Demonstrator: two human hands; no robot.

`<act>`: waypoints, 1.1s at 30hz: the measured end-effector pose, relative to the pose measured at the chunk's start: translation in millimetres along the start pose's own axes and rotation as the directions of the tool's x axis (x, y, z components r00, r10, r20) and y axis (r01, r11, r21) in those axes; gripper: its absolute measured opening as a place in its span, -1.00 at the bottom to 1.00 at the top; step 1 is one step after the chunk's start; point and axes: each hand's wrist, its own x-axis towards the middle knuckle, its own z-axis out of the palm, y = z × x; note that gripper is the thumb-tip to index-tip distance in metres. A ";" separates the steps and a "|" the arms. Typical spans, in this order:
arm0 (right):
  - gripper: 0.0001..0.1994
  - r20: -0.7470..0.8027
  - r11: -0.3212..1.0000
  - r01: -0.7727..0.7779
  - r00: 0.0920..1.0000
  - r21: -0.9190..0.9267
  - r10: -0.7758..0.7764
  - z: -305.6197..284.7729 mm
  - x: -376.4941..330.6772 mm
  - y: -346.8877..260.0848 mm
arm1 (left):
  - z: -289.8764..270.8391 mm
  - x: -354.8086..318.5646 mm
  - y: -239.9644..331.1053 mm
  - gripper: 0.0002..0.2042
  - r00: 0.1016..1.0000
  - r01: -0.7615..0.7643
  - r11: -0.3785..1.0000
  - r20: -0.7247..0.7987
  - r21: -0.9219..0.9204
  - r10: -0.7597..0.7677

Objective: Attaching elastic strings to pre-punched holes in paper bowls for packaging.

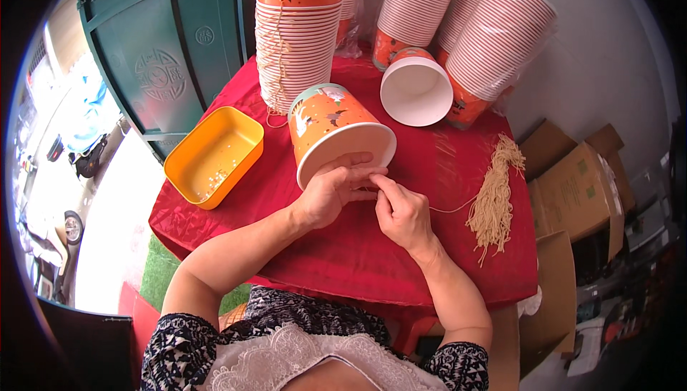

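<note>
An orange paper bucket (336, 120) with bat and ghost prints lies tilted on the table, its white-rimmed mouth facing me. At that mouth is my left hand (330, 189), its fingers bent together and meeting my right fingertips; what they hold is hidden. My right hand (402, 212) is closed in a pinch on a thin beige string (452, 210). This string runs right to a bundle of loose strings (495, 201). Where its end goes between my fingers is too small to tell.
A red cloth covers the table (322, 258). A yellow tub (247, 149) holding small white bits stands left. Behind are a stack of nested buckets (297, 51) with strings hanging on it, a single bucket (416, 92) on its side, and bagged stacks (497, 36). Cardboard boxes (576, 194) lie right.
</note>
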 end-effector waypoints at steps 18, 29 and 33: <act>-0.67 -0.004 1.000 0.026 1.000 0.003 -0.026 -0.4 -0.3 -1.2 | 10.0 -0.2 3.0 -0.58 0.996 -0.002 0.989 -0.093 0.150 0.016; -0.69 0.000 1.000 0.027 1.000 0.012 -0.027 -1.0 -0.8 -1.3 | 5.9 2.2 -1.4 -0.59 0.995 -0.014 0.985 -0.096 0.172 0.031; -0.74 -0.085 0.997 0.050 0.995 0.060 -0.045 -1.5 0.9 1.2 | 5.4 3.8 -0.9 -0.56 0.992 -0.021 0.988 -0.116 0.151 0.039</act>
